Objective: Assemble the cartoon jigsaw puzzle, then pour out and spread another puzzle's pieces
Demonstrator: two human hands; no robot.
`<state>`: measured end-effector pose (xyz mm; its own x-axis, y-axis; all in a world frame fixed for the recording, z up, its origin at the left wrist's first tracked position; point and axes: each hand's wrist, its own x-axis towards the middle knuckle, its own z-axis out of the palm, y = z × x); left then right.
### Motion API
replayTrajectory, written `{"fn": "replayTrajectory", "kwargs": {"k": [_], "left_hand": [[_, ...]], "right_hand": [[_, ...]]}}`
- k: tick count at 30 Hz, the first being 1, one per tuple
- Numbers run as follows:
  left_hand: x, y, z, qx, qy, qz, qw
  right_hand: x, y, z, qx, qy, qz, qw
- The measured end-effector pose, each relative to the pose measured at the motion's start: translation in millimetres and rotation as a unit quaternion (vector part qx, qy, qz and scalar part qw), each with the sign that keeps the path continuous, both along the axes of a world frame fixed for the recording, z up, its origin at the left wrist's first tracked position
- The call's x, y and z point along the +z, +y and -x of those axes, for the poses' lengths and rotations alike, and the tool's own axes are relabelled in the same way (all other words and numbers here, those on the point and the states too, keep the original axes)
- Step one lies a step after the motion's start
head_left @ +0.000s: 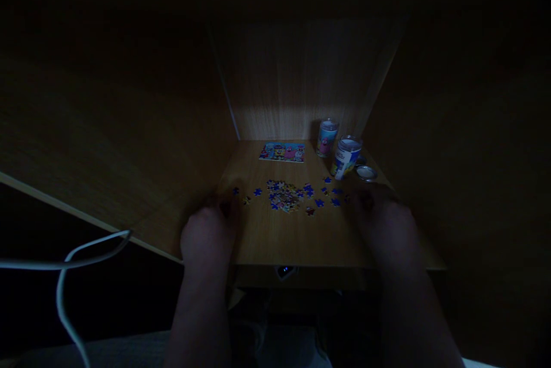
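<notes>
A loose heap of small jigsaw puzzle pieces (284,197) lies mid-board, some blue, some yellow and multicoloured. Several blue pieces (319,202) are scattered to its right. At the left side, my left hand (210,231) rests with fingers curled closed, close to a dark puzzle piece (236,190). My right hand (385,221) is on the opposite side, its fingers also curled together beside a dark piece (346,198). Shadow hides what either hand holds, if anything. Behind the heap lies a flat picture card (282,152) with colourful cartoon figures.
Two printed cylindrical containers, a pink-and-blue one (327,138) and a blue-and-white one (346,158), stand at the back right. A round metal lid (366,173) lies beside them. Wooden panels (297,81) enclose the surface. A white cable (64,267) hangs at left.
</notes>
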<state>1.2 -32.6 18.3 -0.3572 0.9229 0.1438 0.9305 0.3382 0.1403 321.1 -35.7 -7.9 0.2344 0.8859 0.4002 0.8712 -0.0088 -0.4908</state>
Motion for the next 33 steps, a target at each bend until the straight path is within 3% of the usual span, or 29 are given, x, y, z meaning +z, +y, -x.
{"fn": "replayTrajectory", "kwargs": {"k": [3,7,11,13,15,20,29,33], "left_hand": [[0.3,-2,2,0.010,-0.017,-0.019,1.000],[1.1,-4,0,-0.026,-0.068,-0.089,0.993],[-4.2,0,-15,-0.228,-0.120,-0.184,0.949],[-11.1,5,-25,-0.323,-0.128,-0.188,0.919],[-19.1,8,-31,-0.366,-0.128,-0.175,0.905],[-29.5,12,-32,-0.373,-0.130,-0.165,0.904],[-26.9,11,-31,-0.388,-0.146,-0.147,0.898],[-27.1,11,-30,-0.393,-0.149,-0.144,0.896]], "right_hand": [[-4.5,5,14,0.124,-0.027,-0.079,0.989],[-8.6,7,28,0.214,-0.036,-0.089,0.972],[-12.4,9,29,0.224,-0.033,-0.066,0.972],[-14.5,10,28,0.197,-0.044,-0.056,0.978],[-15.8,10,27,0.168,-0.055,-0.056,0.983],[-13.6,8,30,0.195,-0.063,-0.067,0.977],[-7.2,3,49,0.311,-0.048,-0.052,0.948],[-7.6,3,53,0.332,-0.051,-0.027,0.942]]}}
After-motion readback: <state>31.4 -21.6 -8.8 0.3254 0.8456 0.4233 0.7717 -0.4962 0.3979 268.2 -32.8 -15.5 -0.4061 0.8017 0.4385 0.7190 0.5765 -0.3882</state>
